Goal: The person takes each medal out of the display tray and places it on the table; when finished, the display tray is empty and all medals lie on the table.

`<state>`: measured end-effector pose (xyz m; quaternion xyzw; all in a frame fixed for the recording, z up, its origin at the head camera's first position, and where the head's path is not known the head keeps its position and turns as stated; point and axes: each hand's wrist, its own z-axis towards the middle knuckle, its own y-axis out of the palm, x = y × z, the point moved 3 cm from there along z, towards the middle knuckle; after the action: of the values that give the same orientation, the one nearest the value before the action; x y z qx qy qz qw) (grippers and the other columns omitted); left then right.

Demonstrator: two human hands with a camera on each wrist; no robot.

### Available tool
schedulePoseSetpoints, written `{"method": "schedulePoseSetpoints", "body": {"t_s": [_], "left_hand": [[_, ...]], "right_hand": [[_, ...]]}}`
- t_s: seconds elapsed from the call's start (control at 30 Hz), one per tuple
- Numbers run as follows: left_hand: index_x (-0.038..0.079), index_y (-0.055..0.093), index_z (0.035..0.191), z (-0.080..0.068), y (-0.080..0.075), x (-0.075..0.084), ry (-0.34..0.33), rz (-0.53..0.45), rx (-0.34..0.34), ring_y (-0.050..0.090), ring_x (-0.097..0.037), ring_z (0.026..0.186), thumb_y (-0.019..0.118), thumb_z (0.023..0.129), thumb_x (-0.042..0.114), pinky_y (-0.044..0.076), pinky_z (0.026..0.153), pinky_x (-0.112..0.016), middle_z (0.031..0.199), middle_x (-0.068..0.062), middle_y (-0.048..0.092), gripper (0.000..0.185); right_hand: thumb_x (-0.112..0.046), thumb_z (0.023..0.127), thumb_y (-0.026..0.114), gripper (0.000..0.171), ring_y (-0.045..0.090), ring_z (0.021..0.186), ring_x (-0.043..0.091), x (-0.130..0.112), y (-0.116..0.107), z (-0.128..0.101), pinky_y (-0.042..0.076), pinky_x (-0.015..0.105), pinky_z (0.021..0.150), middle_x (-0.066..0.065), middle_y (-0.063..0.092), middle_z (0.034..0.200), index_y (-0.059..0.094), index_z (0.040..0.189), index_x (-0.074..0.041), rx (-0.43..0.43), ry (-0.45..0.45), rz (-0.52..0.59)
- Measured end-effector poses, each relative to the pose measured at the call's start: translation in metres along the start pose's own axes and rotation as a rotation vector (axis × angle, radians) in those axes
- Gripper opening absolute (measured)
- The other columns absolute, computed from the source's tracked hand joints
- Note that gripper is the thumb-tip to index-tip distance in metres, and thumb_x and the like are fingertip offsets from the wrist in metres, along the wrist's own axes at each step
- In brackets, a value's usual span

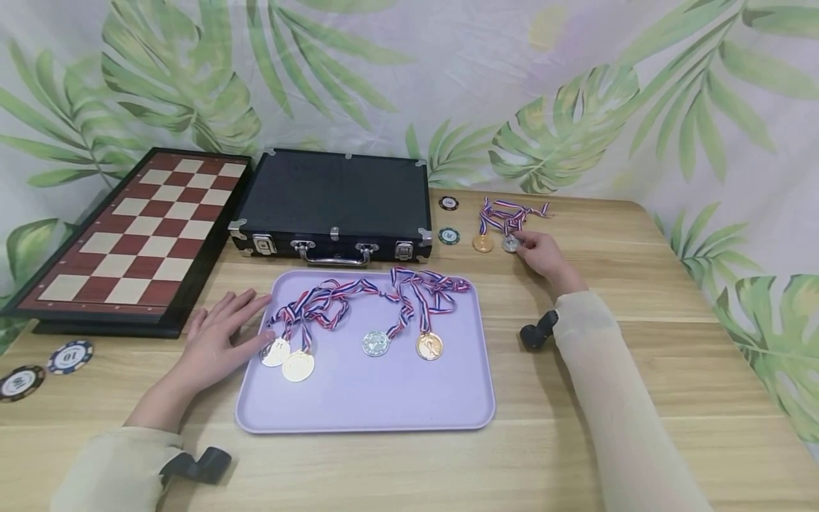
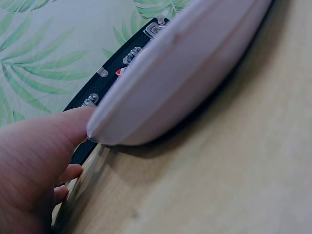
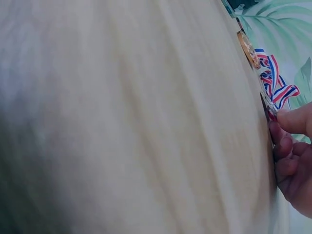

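My right hand (image 1: 544,257) pinches the edge of a silver medal (image 1: 510,244) at the back right of the table; thumb and fingertips meet at its rim in the right wrist view. A gold medal (image 3: 248,49) lies beside it, their striped ribbons (image 1: 505,213) bunched behind. On the left, my left hand (image 1: 214,345) lies with extended fingers by the lilac tray (image 1: 384,398), its thumb at the tray's left rim. Inside the tray are a pale gold medal (image 1: 298,365) partly beside another (image 1: 276,353), a silver medal (image 1: 376,343), a darker gold medal (image 1: 429,345) and tangled ribbons.
Behind the tray stands a closed black case (image 1: 339,192) with metal clasps. A chessboard box (image 1: 141,227) sits at the left. Poker chips (image 1: 70,357) lie at the left edge, with a green chip (image 1: 449,236) and a black chip (image 1: 448,203) right of the case.
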<state>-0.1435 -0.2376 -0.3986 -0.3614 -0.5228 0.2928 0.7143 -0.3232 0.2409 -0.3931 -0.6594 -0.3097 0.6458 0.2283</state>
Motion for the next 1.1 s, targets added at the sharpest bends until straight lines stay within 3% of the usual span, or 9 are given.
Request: {"method": "schedulePoseSetpoints", "body": {"t_s": [0.23, 0.6, 0.8, 1.1], "left_hand": [[0.015, 0.041, 0.129, -0.0002, 0.0013, 0.0004, 0.006, 0.002, 0.002, 0.014, -0.040, 0.123, 0.059, 0.080, 0.035, -0.004, 0.092, -0.058, 0.133, -0.021, 0.030, 0.056], [0.015, 0.041, 0.129, -0.0003, -0.0003, -0.0005, 0.006, 0.010, 0.004, 0.014, -0.041, 0.123, 0.058, 0.080, 0.036, -0.005, 0.092, -0.059, 0.133, -0.021, 0.030, 0.056], [0.014, 0.041, 0.129, 0.0006, -0.0001, 0.0002, 0.002, 0.012, 0.002, 0.015, -0.041, 0.123, 0.058, 0.080, 0.036, -0.004, 0.092, -0.058, 0.133, -0.021, 0.030, 0.056], [0.014, 0.042, 0.129, 0.0000, -0.0004, 0.0014, 0.005, 0.011, 0.004, 0.015, -0.042, 0.122, 0.058, 0.080, 0.035, -0.003, 0.092, -0.059, 0.132, -0.022, 0.031, 0.056]], "right_hand": [[-0.001, 0.085, 0.049, 0.038, 0.037, 0.071, 0.018, 0.0015, 0.0000, -0.0040, 0.031, 0.025, 0.060, 0.008, 0.041, 0.078, 0.045, 0.122, 0.005, 0.000, 0.006, 0.037], [-0.013, 0.080, 0.061, 0.045, 0.039, 0.071, 0.018, -0.0003, 0.0039, -0.0037, 0.033, 0.026, 0.060, 0.008, 0.045, 0.078, 0.048, 0.120, 0.004, 0.071, 0.048, 0.039], [-0.014, 0.082, 0.059, 0.043, 0.037, 0.067, 0.020, -0.0002, 0.0031, -0.0026, 0.031, 0.029, 0.059, 0.007, 0.042, 0.071, 0.048, 0.120, 0.002, 0.032, 0.035, -0.030], [-0.013, 0.083, 0.058, 0.046, 0.039, 0.069, 0.020, 0.0008, 0.0037, -0.0016, 0.033, 0.028, 0.061, 0.009, 0.044, 0.075, 0.043, 0.123, 0.004, 0.003, 0.024, -0.040]]}}
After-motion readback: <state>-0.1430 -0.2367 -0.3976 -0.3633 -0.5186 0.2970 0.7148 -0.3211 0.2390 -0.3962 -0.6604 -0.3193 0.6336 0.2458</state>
